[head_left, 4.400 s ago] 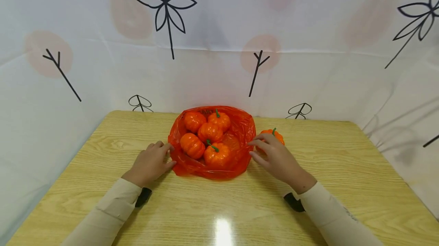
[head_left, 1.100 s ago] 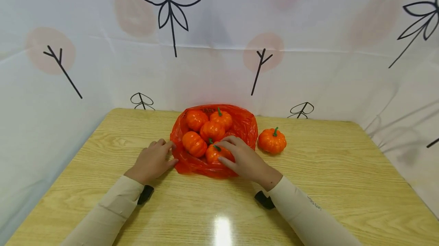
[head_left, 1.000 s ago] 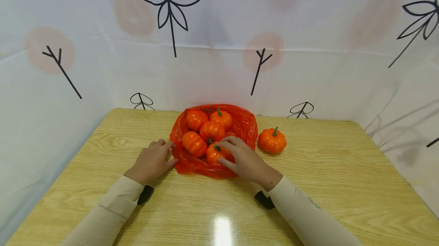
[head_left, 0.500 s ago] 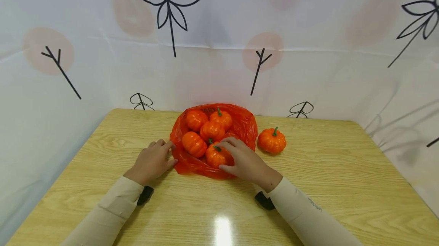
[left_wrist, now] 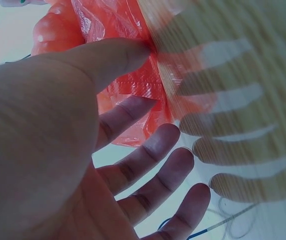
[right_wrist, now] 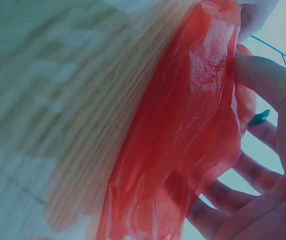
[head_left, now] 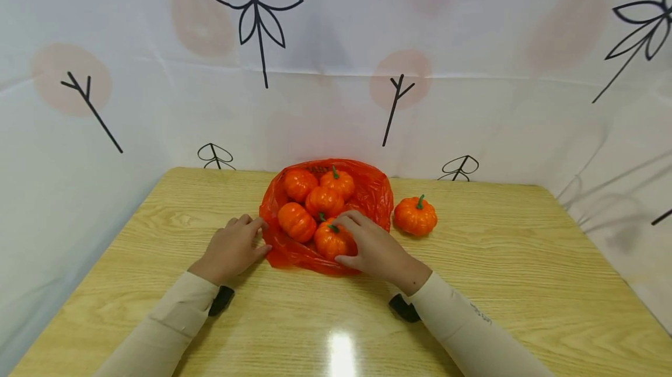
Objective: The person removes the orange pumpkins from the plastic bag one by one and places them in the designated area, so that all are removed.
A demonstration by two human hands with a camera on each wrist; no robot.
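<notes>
A red plastic bag stands on the table with its mouth turned up. Several small orange pumpkins, such as the far left one, lie inside. My left hand is at the bag's left side, its thumb and index finger touching the plastic, the other fingers spread. My right hand reaches over the bag's front right rim, thumb and fingers around the nearest pumpkin, partly covering it. Its green stem shows near the index finger in the right wrist view. Another pumpkin sits outside, right of the bag.
The light wood table extends around the bag to both sides and toward me. A white cloth with printed flowers and twigs hangs along its back and sides.
My right hand has left the bag's right rim, beside the outside pumpkin, for the nearest pumpkin in the bag. Its thumb has lately shifted slightly lower. The left hand stays put.
</notes>
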